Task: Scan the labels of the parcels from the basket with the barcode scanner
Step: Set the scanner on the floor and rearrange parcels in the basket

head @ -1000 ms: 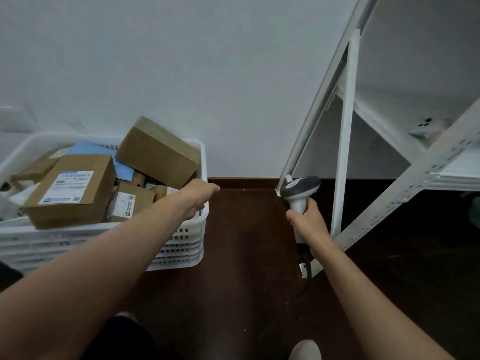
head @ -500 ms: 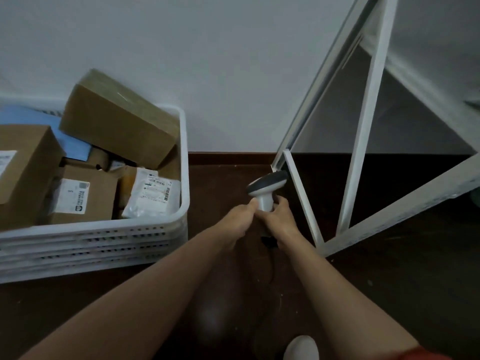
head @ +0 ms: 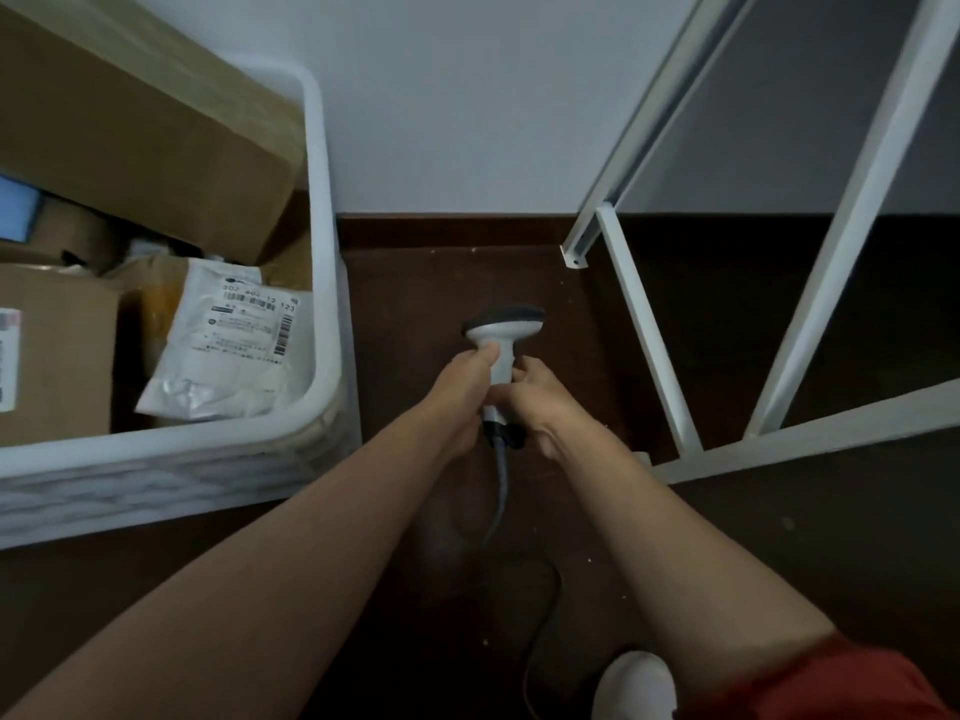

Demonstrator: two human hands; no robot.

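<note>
Nearest the camera, a white shoe (head: 635, 685) and a red sleeve (head: 852, 688) sit at the lower edge. A grey cable (head: 501, 480) runs up across the dark floor (head: 779, 537) to the barcode scanner (head: 501, 345), held upright between both hands. As half a second ago, the left hand (head: 460, 392) and right hand (head: 540, 402) are both closed around its handle, the left thumb now laid higher, just under the head. Since then the view has drawn closer and lower. To the left, the white basket (head: 322, 283) holds a white labelled mailer (head: 234, 345) beside brown cardboard boxes (head: 145, 132). A white shelf frame (head: 649, 335) stands right, against the wall (head: 467, 96).
</note>
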